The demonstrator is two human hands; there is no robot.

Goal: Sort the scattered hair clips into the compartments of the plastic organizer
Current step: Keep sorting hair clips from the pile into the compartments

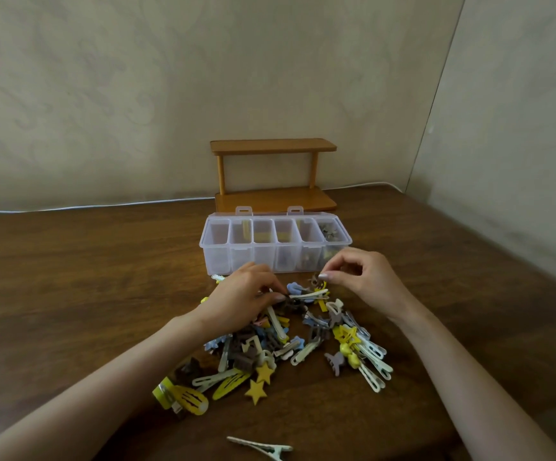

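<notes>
Hair clips point(289, 341) apparently under both hands point(246, 296).

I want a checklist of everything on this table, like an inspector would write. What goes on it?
Surface: brown wooden table, bare away from the middle.
Job's things: clear organizer, lid open, some clips in its right compartments; pile of hair clips in front of it.
Clutter: one pale clip lying apart at the near edge.
Hands: left hand pinches in the pile; right hand pinches a small clip.
Cables: white cable along the wall.
Surroundings: small wooden shelf, beige walls.
</notes>
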